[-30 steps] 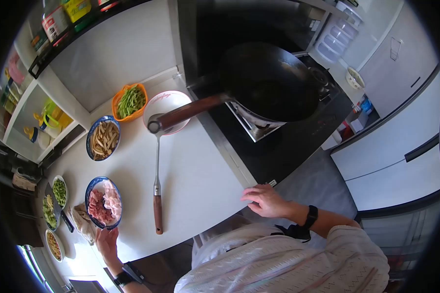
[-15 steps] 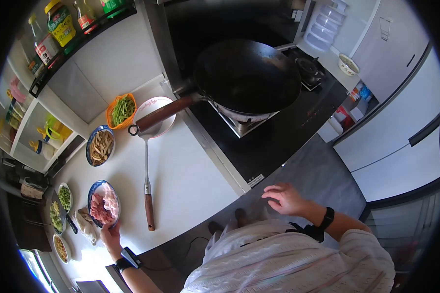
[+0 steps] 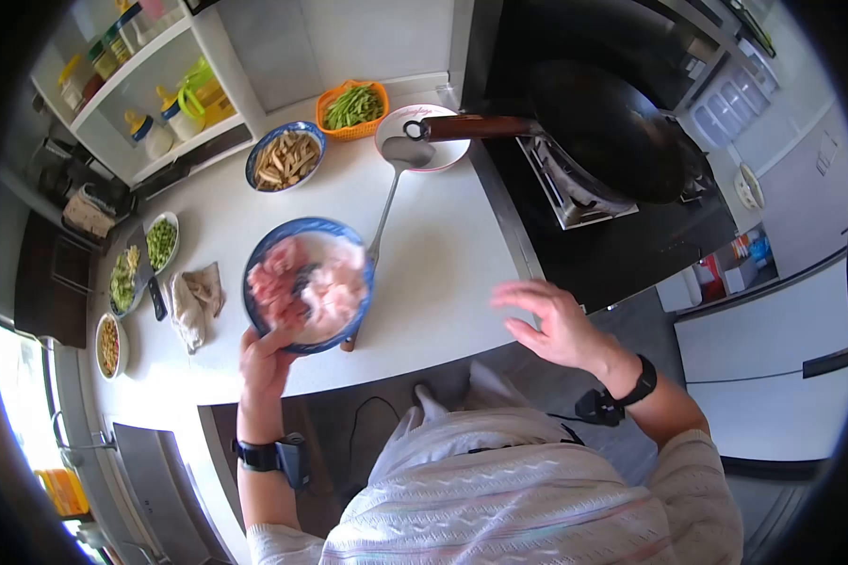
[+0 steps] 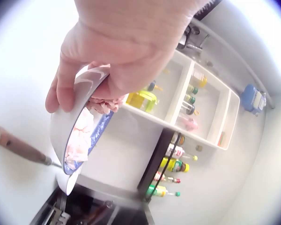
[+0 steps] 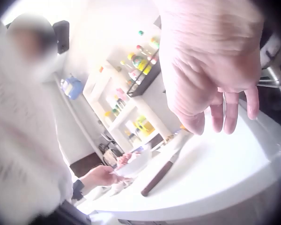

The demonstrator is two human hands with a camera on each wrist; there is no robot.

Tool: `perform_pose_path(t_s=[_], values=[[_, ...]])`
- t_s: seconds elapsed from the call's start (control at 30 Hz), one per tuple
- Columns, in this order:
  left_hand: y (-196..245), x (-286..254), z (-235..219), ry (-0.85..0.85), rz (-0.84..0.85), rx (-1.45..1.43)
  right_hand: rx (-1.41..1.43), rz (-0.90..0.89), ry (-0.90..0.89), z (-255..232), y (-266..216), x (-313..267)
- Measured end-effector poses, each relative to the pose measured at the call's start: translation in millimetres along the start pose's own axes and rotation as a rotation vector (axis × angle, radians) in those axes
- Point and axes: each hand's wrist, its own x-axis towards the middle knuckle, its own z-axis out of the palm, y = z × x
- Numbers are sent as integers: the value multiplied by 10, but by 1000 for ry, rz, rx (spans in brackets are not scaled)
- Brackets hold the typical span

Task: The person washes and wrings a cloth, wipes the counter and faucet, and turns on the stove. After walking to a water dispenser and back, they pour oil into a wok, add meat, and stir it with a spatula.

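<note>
My left hand (image 3: 266,363) grips the near rim of a blue-and-white bowl (image 3: 303,225), thumb over the edge and fingers underneath. Inside lie pieces of red raw meat (image 3: 278,282) and pale fatty pieces (image 3: 337,294). The left wrist view shows this bowl (image 4: 61,124) tilted on its side, lifted over the counter. Bare and relaxed, my right hand (image 3: 556,325) hovers by the counter's front edge with fingers extended. Behind the bowl, a long-handled ladle (image 3: 386,212) is partly hidden; its head rests at a white bowl (image 3: 457,155).
A black wok (image 3: 612,132) sits on the stove, its wooden handle (image 3: 476,127) reaching over the white bowl. Along the back stand an orange basket (image 3: 379,127) of green vegetables and a bowl of sliced pieces (image 3: 287,160). A knife (image 3: 156,297), cloth (image 3: 193,306) and small dishes lie left.
My left hand has lifted the bowl of meat off the counter and carried it rightward, toward the ladle. The right hand stays raised with nothing in it. The head view has swung left.
</note>
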Motion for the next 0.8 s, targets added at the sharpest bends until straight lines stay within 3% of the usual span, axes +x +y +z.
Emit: perform_pose_path(t_s=[0.1, 0.17, 0.23, 0.3, 0.37, 0.43, 0.5, 0.57, 0.8], values=[[-14, -25, 511, -70, -42, -29, -46, -150, -64, -14, -295, 486], [-93, 44, 656, -203, -62, 0, -141, -213, -85, 39, -383, 701], [-141, 34, 1019, -129, 5, -17, -232, -283, -107, 43, -404, 852], [-177, 53, 1268, -154, 25, -35, -345, -123, -291, 38, -296, 942], [-199, 89, 1477, -184, 39, -31, -381, -146, -283, -44, -200, 990], [-217, 119, 1708, -206, 56, -28, -436, -34, -347, -191, -126, 1005], [-234, 146, 1981, -229, 74, -46, -461, -52, -293, -326, 38, 984], [-300, 176, 2271, -225, 94, -62, -544, 24, -334, -536, 148, 986], [-462, 343, 3113, -232, 129, -115, -678, -23, -450, -1390, 609, 1010]])
